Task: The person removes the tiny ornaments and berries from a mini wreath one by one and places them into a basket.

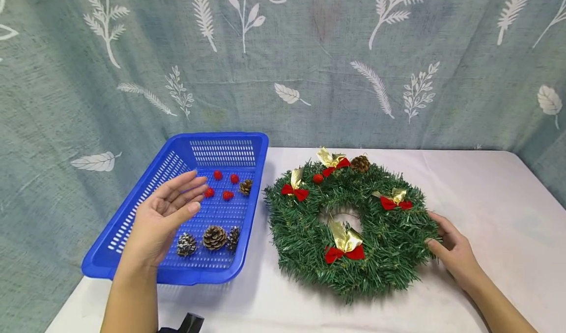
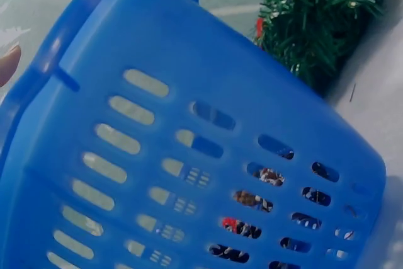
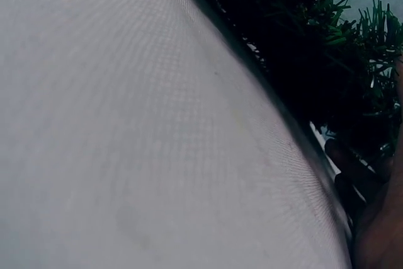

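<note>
A green tinsel wreath (image 1: 300, 239) lies on the white-covered table, carrying red bows with gold ribbon, a pine cone (image 1: 360, 163) and a red berry (image 1: 317, 178). My right hand (image 1: 455, 254) holds the wreath's right edge between thumb and fingers; in the right wrist view that hand is dark and partly cut off. Above the blue basket (image 1: 251, 215) my left hand (image 1: 163, 212) hovers, palm turned inward, fingers loosely extended and holding nothing. Inside the basket are several red berries (image 1: 227, 195) and several pine cones (image 1: 214, 237), some white-tipped.
The left wrist view mostly shows the slotted basket wall (image 2: 208, 61). Behind the table hangs a grey-green curtain (image 1: 309, 38) with white leaf prints. A black object (image 1: 191, 322) pokes in at the bottom edge, beside the left forearm.
</note>
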{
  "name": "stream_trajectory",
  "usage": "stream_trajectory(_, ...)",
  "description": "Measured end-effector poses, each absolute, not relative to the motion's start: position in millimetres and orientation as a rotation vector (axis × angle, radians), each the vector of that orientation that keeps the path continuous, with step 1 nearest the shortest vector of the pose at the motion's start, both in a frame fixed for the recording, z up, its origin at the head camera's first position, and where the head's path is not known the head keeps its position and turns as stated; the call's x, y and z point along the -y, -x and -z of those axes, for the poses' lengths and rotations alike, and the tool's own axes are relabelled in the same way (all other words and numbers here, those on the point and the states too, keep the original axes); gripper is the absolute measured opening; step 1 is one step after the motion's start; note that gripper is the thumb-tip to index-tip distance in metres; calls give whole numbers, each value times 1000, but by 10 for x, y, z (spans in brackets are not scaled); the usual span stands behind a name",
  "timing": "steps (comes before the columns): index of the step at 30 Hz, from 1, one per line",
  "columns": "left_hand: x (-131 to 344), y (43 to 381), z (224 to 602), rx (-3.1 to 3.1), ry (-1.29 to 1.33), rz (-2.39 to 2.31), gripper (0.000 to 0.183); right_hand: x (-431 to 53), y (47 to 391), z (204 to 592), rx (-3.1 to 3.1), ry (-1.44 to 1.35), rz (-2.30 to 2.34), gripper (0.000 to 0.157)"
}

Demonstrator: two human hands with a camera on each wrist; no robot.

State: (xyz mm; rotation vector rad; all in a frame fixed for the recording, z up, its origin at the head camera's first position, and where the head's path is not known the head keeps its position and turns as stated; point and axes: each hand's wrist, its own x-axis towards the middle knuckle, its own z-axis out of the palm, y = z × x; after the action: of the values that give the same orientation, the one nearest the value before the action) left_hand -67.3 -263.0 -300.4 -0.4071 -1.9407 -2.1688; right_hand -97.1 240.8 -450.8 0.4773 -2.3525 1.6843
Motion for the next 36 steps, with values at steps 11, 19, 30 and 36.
stream_trajectory(11,2478,634,2983,1985,268,2104,54,-2396,979,4524,2300,-509,-1717,60)
stream_trajectory(19,2322,634,2986,2037,162,2064,55,-2416,976,4513,2359,-502,-1654,62)
stream_trajectory(30,2145,710,2979,2179,132,1909,61,-2404,989,4510,2404,-491,-1595,63)
stream_trajectory(36,2043,677,2967,2216,105,1863,61,-2422,956,4535,2429,-496,-1583,64)
